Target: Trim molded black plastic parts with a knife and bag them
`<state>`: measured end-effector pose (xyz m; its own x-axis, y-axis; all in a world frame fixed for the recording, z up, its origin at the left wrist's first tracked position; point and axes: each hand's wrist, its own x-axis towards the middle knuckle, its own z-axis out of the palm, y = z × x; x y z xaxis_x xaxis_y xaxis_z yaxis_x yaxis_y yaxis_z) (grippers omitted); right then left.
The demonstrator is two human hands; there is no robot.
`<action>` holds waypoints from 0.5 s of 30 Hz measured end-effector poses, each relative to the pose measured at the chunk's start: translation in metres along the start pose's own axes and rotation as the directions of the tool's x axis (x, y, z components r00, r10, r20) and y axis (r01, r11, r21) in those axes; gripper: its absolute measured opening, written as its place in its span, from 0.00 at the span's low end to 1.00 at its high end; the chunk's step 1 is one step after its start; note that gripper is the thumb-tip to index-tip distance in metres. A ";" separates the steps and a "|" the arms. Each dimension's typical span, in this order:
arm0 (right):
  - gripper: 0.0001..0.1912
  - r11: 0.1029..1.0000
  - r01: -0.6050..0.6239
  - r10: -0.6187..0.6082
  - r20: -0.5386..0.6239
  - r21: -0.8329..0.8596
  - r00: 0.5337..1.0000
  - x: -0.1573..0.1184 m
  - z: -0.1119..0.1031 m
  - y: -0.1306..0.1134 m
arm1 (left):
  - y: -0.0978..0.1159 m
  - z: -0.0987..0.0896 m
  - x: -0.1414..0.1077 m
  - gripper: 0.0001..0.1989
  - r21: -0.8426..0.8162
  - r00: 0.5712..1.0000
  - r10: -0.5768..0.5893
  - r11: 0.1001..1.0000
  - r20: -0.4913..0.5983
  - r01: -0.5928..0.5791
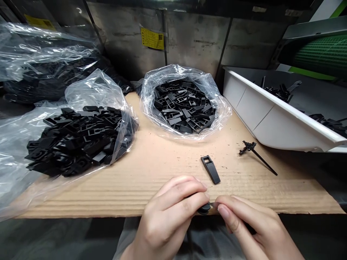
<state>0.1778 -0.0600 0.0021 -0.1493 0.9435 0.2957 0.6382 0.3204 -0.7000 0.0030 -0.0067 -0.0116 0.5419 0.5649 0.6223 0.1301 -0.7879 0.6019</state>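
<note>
This place appears to be a factory workshop. On the cardboard-topped bench [168,159] there are 2 open clear bags [148,112] full of similar black parts [181,101]; a white bin [271,121] and metal panels [195,39] with a yellow label [152,39] also show this.

At the tabletop's [162,162] front edge, a piece [204,208] is in the left hand [173,213], the right hand [252,220] just beside it. Behind them lies a clip [214,174], with a stick [263,162] to its right. Farther back, a middle bag [150,119] of parts [184,104] stands between a left bag [93,85] and a tub [271,119].
</note>
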 end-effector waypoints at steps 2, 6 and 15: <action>0.11 0.999 -0.020 0.017 0.076 0.035 0.997 0.008 -0.007 -0.001 | 0.001 -0.001 0.001 0.16 -0.028 1.000 -0.015 1.000 0.011 0.015; 0.14 0.998 -0.010 -0.006 0.262 0.056 0.965 0.016 -0.024 -0.002 | 0.005 -0.002 0.002 0.13 -0.055 1.000 -0.003 0.998 0.017 0.004; 0.09 0.960 -0.066 0.043 0.090 0.272 0.995 0.004 -0.014 0.000 | 0.004 -0.002 0.006 0.13 -0.049 0.999 -0.017 0.999 -0.038 0.015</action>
<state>0.1874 -0.0579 0.0122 -0.1890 0.9601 0.2060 0.4174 0.2684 -0.8681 0.0050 -0.0060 -0.0041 0.5082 0.5867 0.6305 0.0975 -0.7665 0.6348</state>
